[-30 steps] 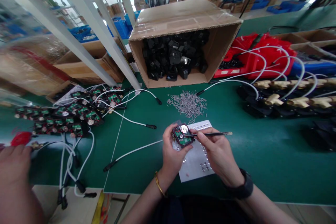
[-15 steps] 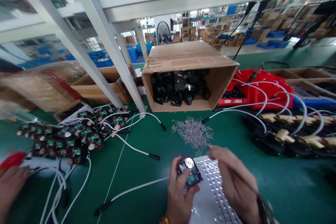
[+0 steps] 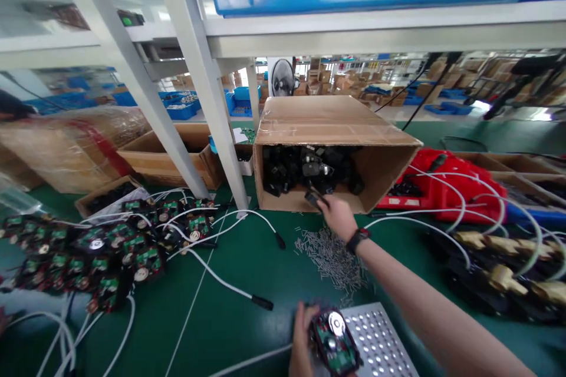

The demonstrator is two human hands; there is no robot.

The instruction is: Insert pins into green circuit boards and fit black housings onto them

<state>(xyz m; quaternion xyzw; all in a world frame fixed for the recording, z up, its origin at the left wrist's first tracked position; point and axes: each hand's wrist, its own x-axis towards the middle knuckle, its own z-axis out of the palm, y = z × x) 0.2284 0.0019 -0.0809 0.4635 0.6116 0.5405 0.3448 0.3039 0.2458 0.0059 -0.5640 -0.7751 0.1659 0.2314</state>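
Observation:
In my left hand (image 3: 301, 339) is a black housing with a green circuit board (image 3: 338, 344) and a round silvery disc, a white cable running off to its left. It sits over the left part of a sheet with rows of shiny round dots (image 3: 380, 336). My right hand (image 3: 338, 218), with a dark band at the wrist, is stretched forward to the mouth of the cardboard box (image 3: 331, 118). Its fingers are closed on a small black plastic part (image 3: 315, 197). More black plastic parts (image 3: 287, 168) fill the box. Beneath the right forearm lies a heap of small metal pins (image 3: 331, 259).
At left stand several circuit-board assemblies (image 3: 101, 247) with white cables. Brass-fitted black units (image 3: 504, 277) and a red bin (image 3: 451, 182) are at right. White shelf posts (image 3: 198, 70) rise behind. A co-worker's hand (image 3: 3, 321) shows at the left edge.
My right hand has gone from the dotted sheet to the box opening and now has a black part in it. My left hand keeps the circuit-board housing. The view has tilted upward.

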